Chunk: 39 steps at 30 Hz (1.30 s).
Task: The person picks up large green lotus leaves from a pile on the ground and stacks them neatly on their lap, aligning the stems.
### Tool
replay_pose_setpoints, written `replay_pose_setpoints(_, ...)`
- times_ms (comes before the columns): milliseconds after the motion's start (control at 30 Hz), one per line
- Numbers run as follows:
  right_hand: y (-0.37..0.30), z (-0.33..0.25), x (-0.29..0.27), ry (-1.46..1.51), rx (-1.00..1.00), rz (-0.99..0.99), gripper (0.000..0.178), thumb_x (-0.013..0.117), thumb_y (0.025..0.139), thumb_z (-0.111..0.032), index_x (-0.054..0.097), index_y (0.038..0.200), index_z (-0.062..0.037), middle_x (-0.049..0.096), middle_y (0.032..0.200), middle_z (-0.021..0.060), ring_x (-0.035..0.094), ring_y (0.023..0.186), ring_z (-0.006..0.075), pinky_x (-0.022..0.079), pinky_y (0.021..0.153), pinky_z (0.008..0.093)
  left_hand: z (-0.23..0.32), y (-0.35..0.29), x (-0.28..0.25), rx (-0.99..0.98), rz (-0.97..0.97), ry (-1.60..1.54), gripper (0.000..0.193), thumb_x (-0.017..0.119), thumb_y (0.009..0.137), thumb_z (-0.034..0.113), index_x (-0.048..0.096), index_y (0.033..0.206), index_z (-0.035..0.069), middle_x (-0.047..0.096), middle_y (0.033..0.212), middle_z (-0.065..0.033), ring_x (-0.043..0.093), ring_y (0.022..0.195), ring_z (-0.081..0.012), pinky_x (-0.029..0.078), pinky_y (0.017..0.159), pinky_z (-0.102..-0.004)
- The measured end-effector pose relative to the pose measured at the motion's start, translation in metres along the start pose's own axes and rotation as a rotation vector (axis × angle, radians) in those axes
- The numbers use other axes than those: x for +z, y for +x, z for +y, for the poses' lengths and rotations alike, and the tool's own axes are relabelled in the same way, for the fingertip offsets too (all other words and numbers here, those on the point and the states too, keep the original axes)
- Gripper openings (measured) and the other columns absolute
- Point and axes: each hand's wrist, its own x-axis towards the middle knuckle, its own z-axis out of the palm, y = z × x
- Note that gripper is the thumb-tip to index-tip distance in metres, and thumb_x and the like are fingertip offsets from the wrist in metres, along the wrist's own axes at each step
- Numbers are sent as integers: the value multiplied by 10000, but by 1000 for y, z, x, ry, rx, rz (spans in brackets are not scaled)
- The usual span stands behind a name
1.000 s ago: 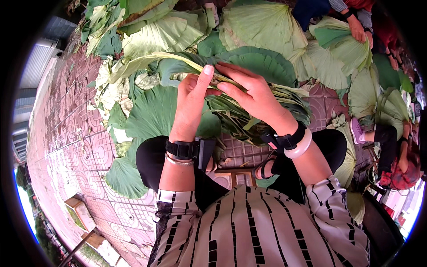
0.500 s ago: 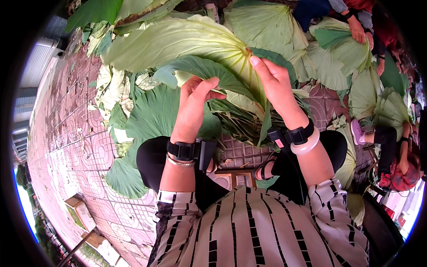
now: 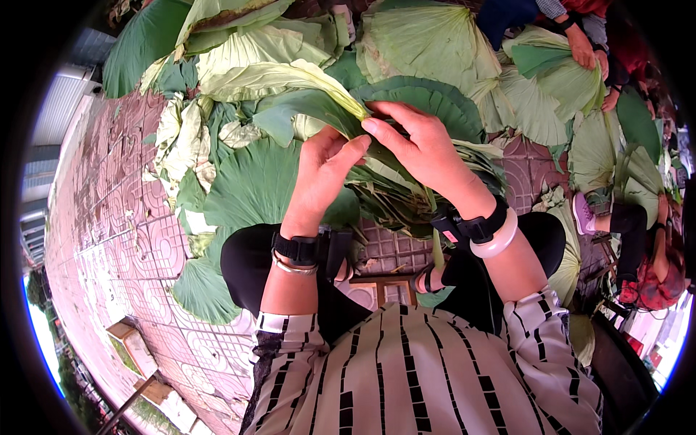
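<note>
Left hand (image 3: pixel 322 174) and right hand (image 3: pixel 424 148) both pinching a folded leaf (image 3: pixel 304 90) at frame centre, fingertips almost touching, leaf stretching to the upper left, leaf pile (image 3: pixel 406 192) beneath, more leaves (image 3: pixel 428 43) above, tiled floor (image 3: pixel 123 239) left, another person's hand (image 3: pixel 583 47) upper right

The palm of the left hand (image 3: pixel 319 177) faced away, so its grip on the large folded green lotus leaf (image 3: pixel 304 98) could not be told. The right hand (image 3: pixel 424 148) covered the leaf's fold. A co-worker's hand (image 3: pixel 582 47) stood half cut off at the top edge.
</note>
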Motion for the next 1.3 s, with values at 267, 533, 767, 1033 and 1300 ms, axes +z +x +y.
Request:
replay_pose_setpoints(267,-4,-4,-11,25,111,93,243,605,956,-177,628,1107,13,636,748,175,616,641,258,489,620,339,-1,0,-1,10,16,27,243,651,889,148,629,1044,-37,632,908,-38,593,814,-123,509,746,-281)
replay_pose_setpoints(533,-5,79,-90,95,399,502,329,588,963,-223,662,1160,29,691,886,62,590,822,121,472,797,251,-9,11,-22,53,342,-297,186,546,898,156,594,905,-24,610,896,-102,620,831,-226,526,779,-379)
replay_pose_setpoints(767,8,61,-160,-508,2,808,294,533,991,-199,643,1177,0,706,970,164,661,853,230,509,764,328,-12,15,-35,102,466,-358,230,503,921,150,621,948,-45,688,970,-150,652,854,-268,522,777,-425)
replay_pose_setpoints(1033,-2,119,-101,-691,-74,532,297,514,985,-135,571,1261,-43,674,1080,204,654,912,387,530,763,425,-10,11,-35,163,467,-354,248,509,920,161,630,964,-50,692,961,-156,653,851,-277,520,768,-428)
replay_pose_setpoints(1300,-52,213,-17,-623,39,186,229,541,911,-60,605,1131,-65,674,1164,139,623,1061,341,479,886,472,-8,13,-34,166,494,-388,199,541,889,152,605,893,-37,648,908,-131,635,802,-258,540,713,-412)
